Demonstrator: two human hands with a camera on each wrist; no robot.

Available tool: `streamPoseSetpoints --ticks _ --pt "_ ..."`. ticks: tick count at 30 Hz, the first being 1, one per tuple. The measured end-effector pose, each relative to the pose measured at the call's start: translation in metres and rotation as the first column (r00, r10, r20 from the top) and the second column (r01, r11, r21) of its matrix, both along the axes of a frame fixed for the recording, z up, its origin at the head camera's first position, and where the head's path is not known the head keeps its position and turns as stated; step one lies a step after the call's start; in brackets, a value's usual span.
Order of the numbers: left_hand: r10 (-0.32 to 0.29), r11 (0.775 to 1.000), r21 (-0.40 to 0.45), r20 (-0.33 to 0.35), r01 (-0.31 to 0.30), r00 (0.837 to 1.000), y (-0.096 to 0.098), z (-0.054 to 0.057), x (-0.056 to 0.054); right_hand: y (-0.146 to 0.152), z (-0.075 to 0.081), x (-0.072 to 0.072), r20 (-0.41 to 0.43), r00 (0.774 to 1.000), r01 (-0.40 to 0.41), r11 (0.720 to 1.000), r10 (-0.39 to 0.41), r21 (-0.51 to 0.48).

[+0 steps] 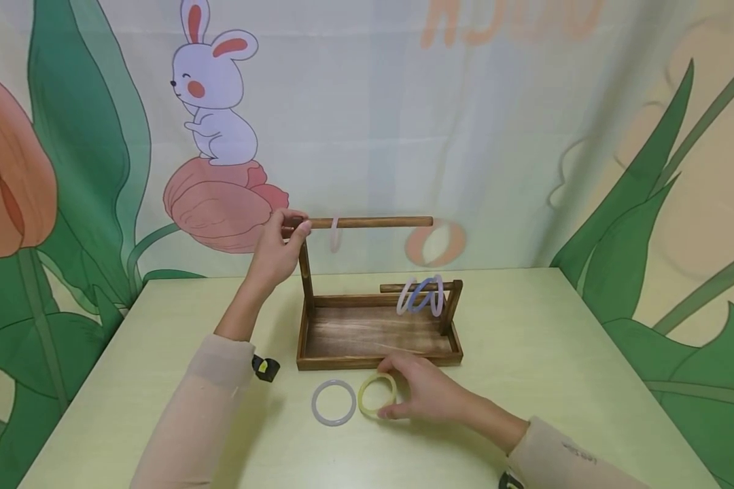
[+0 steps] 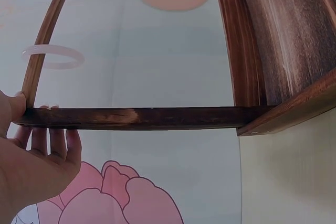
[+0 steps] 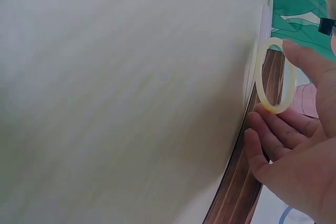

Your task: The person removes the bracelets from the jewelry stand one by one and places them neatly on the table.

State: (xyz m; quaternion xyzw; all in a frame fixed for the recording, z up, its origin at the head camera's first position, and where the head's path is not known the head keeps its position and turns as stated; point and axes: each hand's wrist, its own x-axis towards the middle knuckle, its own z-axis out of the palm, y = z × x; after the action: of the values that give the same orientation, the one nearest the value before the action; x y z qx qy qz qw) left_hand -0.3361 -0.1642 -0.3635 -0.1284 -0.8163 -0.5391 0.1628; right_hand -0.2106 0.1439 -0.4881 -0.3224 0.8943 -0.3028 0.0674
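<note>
My left hand (image 1: 275,255) grips the wooden stand at its upper left corner, where the tall post (image 2: 178,119) meets the long top bar (image 1: 385,222). Thumb and fingers lie on either side of that corner in the left wrist view. A pale pink bangle (image 1: 333,239) hangs on the bar near this hand. At the front of the stand, my right hand (image 1: 428,390) pinches a yellow bangle (image 3: 258,72) between thumb and fingers. The bangle is tilted up in the right wrist view. Just left of it, a grey bangle (image 1: 315,405) lies flat on the table.
The stand's tray base (image 1: 355,364) sits on the pale green table (image 1: 526,353). A shorter bar (image 1: 389,288) on the right carries a blue bangle (image 1: 412,303) and pale bangles beside it. Behind hangs a curtain (image 1: 501,136) printed with a rabbit and plants.
</note>
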Motion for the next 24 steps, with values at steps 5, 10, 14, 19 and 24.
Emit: streamPoseSetpoints --ticks 5,10,14,19,24 --pt "-0.002 1.0 -0.002 0.012 0.002 1.0 0.0006 0.0003 -0.0006 0.0022 0.0005 0.0021 0.0 1.0 -0.013 0.999 0.013 0.041" --pt "0.003 1.0 -0.003 0.015 -0.003 1.0 0.0003 0.0021 0.0009 0.0009 0.0008 0.003 -0.026 0.999 -0.033 0.999 0.034 0.033" --pt "0.004 1.0 -0.003 0.009 -0.004 1.0 0.0001 0.003 0.0015 -0.0001 -0.0016 0.0029 -0.061 0.997 -0.042 0.999 0.043 0.021" --pt "0.004 1.0 -0.002 0.005 -0.004 1.0 -0.0002 0.0024 0.0016 0.0001 -0.0046 0.0031 -0.069 0.997 -0.037 0.999 0.038 0.022" --pt "0.003 1.0 -0.006 0.004 -0.003 1.0 -0.0005 0.0003 0.0005 0.0003 -0.0065 0.0033 -0.064 0.997 -0.039 0.999 0.041 0.031"
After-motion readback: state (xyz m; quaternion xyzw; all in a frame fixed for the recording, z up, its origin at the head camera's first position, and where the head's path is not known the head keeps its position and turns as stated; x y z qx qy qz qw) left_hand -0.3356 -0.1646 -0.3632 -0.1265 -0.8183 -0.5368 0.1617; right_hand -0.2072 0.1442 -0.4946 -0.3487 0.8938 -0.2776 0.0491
